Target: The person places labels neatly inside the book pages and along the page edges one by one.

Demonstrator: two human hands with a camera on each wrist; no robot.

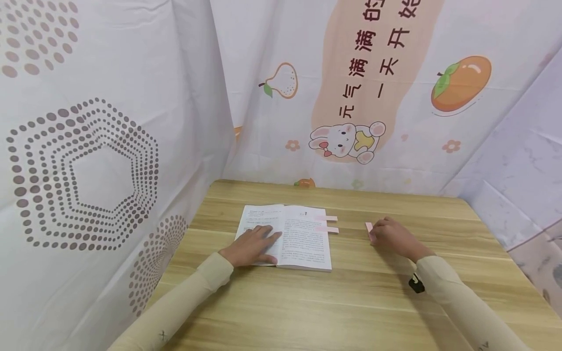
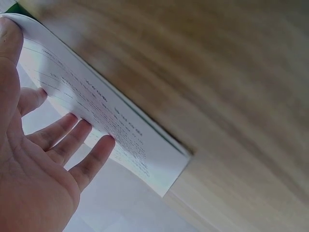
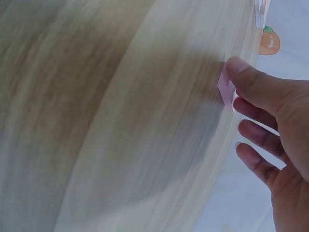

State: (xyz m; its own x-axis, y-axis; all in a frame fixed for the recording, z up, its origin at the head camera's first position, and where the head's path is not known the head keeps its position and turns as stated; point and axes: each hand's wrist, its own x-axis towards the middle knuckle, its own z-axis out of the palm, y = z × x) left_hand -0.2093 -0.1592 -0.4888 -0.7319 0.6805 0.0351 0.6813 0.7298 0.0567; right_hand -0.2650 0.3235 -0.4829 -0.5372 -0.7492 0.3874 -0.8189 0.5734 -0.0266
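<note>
An open book (image 1: 307,248) lies on the table, its pages covered in small print. My left hand (image 1: 254,246) rests on the left page with fingers spread; in the left wrist view the fingertips (image 2: 108,140) touch the paper. Two pink sticky strips (image 1: 332,230) stick out past the right page's edge. To the right of the book, my right hand (image 1: 395,236) pinches a small pink sticky note pad (image 1: 369,229) at the tabletop. In the right wrist view, the thumb lies against the pink pad (image 3: 225,87) and the other fingers are loosely bent.
The wooden table (image 1: 281,307) ends at a printed white curtain (image 1: 272,131) behind. Another dotted white curtain (image 1: 105,170) hangs along the left side. A small black item (image 1: 416,283) shows beside the right wrist.
</note>
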